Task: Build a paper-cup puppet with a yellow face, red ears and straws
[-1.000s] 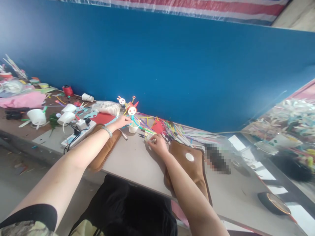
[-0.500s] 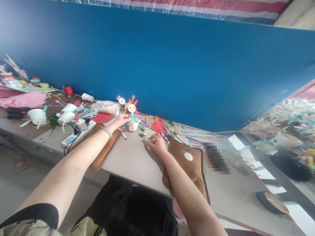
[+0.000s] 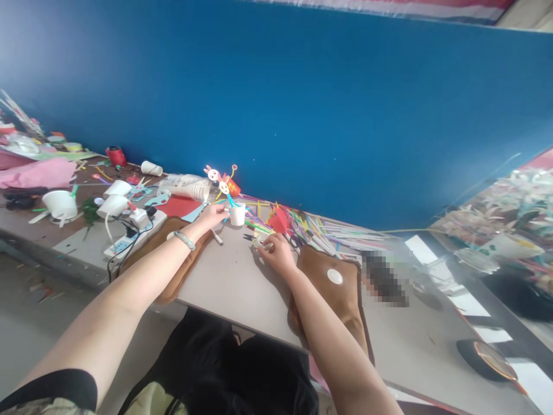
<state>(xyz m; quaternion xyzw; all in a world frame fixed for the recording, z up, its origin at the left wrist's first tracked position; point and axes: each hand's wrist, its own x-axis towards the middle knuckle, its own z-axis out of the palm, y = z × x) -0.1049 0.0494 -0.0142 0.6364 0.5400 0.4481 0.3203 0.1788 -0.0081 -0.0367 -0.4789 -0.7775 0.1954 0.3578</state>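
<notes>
A white paper cup stands upright on the table, with blue pipe-cleaner stems rising from it and leaning left. A paper face with red ears tops them; a rabbit face shows behind. My left hand is closed at the cup's left side, with a bit of blue at its pinched fingertips. Resting low over the table, my right hand is closed around a small pale, see-through piece, perhaps a roll of tape. Dark pointed tool tips show just left of it.
Coloured pipe cleaners are heaped along the blue partition. Brown cushions lie by both arms. On the left are a power strip with cables, stacked paper cups and red paper. A dark round object stands right.
The faced figure has tipped left and turned, and a red piece now shows behind it. My left hand is slightly lower beside the cup. My right hand has barely moved.
</notes>
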